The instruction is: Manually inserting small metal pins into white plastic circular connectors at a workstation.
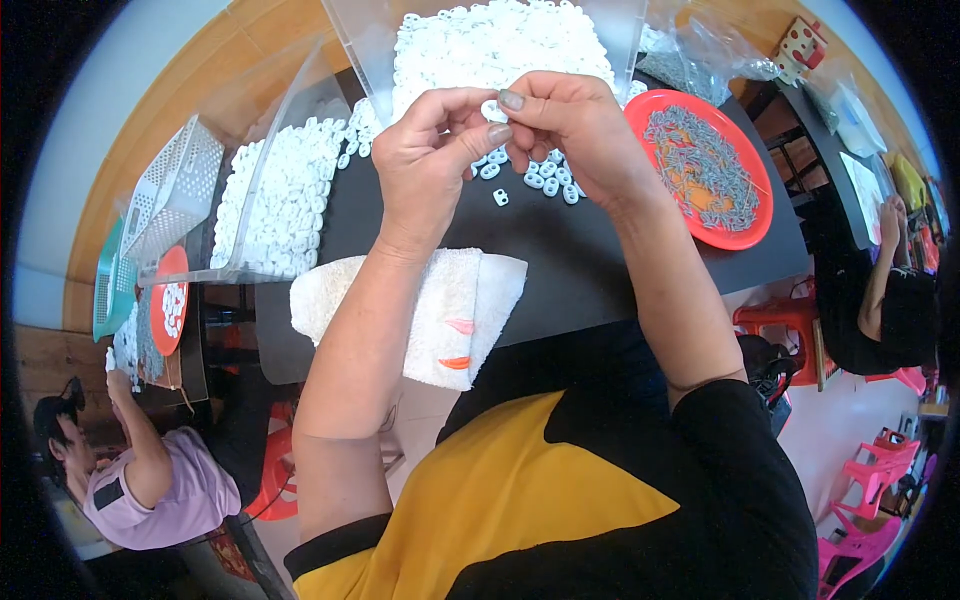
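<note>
My left hand [425, 150] and my right hand [575, 125] meet above the dark table, thumbs and fingertips pinched together. Between them is a small white plastic piece [491, 111], partly hidden by my fingers. Below my hands lie several loose white oval pieces with two holes [550, 180], and one white piece [501, 197] sits apart nearer to me. Behind my hands stands a clear bin [372, 60] heaped with white pieces. A red round tray [757, 222] of small grey metal parts [705, 165] is close to my right forearm.
A clear bin [258, 170] of white pieces stands at the left, beside white perforated baskets [178, 185]. Under my left forearm lies a folded white towel [470, 300]. Other people work at the far left [165, 480] and far right [890, 300]. Plastic bags [710, 55] lie at the back right.
</note>
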`<move>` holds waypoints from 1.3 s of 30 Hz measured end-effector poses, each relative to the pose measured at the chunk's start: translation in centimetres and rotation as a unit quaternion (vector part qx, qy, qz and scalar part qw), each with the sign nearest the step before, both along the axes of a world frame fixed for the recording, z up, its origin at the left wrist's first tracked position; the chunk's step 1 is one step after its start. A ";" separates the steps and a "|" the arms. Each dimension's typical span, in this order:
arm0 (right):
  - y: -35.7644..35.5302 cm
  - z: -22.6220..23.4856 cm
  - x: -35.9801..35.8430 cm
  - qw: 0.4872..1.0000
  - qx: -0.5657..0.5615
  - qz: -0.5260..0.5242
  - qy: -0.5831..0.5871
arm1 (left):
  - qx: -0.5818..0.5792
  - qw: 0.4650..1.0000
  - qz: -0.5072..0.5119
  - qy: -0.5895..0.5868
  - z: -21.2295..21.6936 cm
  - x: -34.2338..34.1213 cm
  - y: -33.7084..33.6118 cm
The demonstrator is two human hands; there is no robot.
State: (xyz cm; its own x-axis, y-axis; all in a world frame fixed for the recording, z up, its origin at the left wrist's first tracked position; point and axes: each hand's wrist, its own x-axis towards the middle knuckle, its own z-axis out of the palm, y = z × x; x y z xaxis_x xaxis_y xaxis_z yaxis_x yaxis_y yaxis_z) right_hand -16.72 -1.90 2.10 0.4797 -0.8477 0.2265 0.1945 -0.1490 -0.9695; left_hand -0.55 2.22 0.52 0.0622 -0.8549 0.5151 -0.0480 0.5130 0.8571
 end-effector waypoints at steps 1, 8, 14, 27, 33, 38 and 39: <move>0.0 0.0 0.0 1.000 0.001 0.000 0.000 | -0.005 1.000 0.002 -0.003 0.0 0.0 0.0; 1.4 0.5 0.4 0.999 0.017 -0.017 -0.049 | -0.066 0.998 0.020 -0.004 -0.1 -0.4 0.4; 1.6 0.2 0.8 0.997 0.044 -0.029 -0.058 | -0.119 0.986 0.053 -0.100 -0.2 0.1 0.1; 2.2 0.0 1.8 0.991 0.073 -0.054 -0.097 | -0.133 0.985 0.055 -0.099 -0.5 0.2 -0.5; 1.3 -0.2 1.1 0.993 0.061 -0.066 -0.078 | -0.125 0.989 0.019 -0.076 -0.6 0.4 -0.7; 1.3 -0.2 1.1 0.993 0.059 -0.067 -0.072 | -0.105 0.988 0.054 -0.097 -0.2 0.2 -0.3; 1.4 -0.2 1.2 0.994 0.060 -0.066 -0.069 | -0.105 0.988 0.055 -0.097 -0.3 0.3 -0.3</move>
